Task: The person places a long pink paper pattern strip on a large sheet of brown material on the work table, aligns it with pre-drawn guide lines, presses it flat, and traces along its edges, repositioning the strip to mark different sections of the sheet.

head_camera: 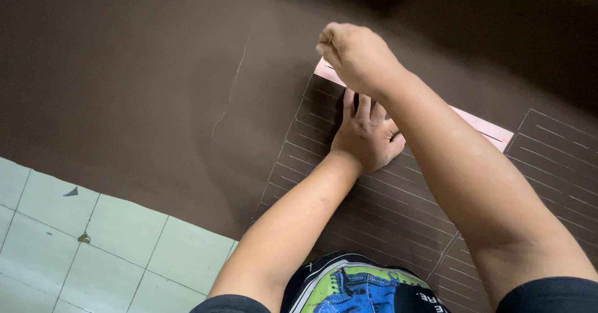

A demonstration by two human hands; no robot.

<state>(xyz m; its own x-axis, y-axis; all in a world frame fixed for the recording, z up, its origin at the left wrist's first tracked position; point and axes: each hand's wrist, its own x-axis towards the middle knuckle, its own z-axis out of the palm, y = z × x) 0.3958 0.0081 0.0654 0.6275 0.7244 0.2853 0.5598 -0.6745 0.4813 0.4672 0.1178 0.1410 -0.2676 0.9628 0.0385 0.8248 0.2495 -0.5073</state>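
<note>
We curl our right hand (356, 54) into a loose fist at the far end of the pink strip (479, 126); its grip is closed, pinched on something too small to make out. Our left hand (366, 137) lies flat with fingers spread, clamped on nothing, pressing the strip against the brown sheet (156, 89). Chalk lines (380, 194) run in parallel rows beneath our 2 forearms. The sheet covers pale green floor tiles (75, 238).

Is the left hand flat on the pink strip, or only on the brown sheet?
Touching. Head view: the left hand lies on the brown sheet, its fingertips against the pink strip.
</note>
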